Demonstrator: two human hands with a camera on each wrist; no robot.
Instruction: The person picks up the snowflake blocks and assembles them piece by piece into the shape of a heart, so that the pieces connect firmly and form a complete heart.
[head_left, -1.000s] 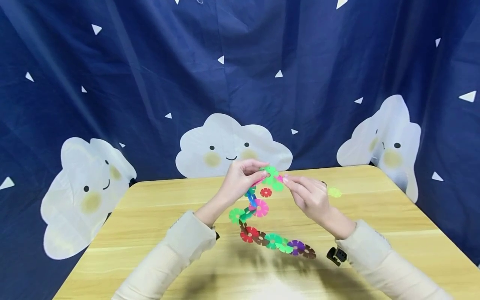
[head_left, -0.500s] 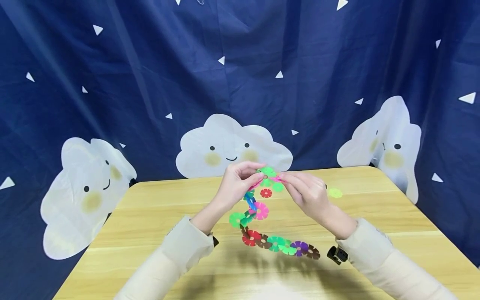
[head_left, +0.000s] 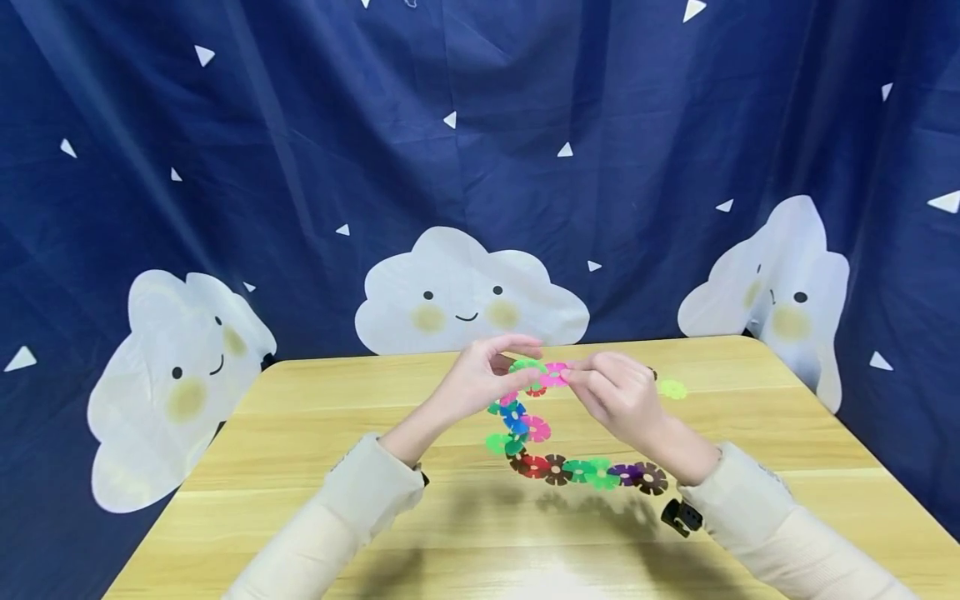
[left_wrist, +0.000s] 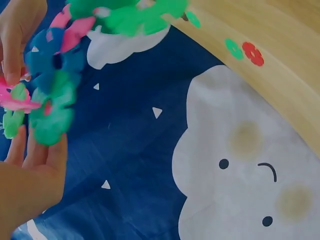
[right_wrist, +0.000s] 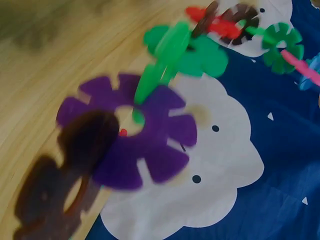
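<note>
A chain of slotted plastic flower discs (head_left: 555, 469) in several colours hangs above the table, curving down and then right to a brown end disc (head_left: 651, 478). My right hand (head_left: 618, 396) pinches a pink disc (head_left: 553, 374) at the upper end. Beside it is a light green disc (head_left: 527, 365), between the spread thumb and fingers of my left hand (head_left: 480, 379). In the left wrist view, the left fingers (left_wrist: 37, 160) extend up to a teal disc (left_wrist: 52, 107); contact is unclear. The right wrist view shows the purple disc (right_wrist: 165, 120) close up, blurred, with my right hand out of view.
Loose on the wooden table (head_left: 300, 467) lie a red disc (head_left: 536, 391), a yellow-green disc (head_left: 672, 389) and a green disc (left_wrist: 233, 49). A dark blue curtain (head_left: 510, 167) with white clouds stands behind the far edge.
The upper discs have tipped and lowered, so the pink disc now shows its face. The hanging chain has swung right. My left thumb and fingers have spread apart; the right hand keeps its pinch.
</note>
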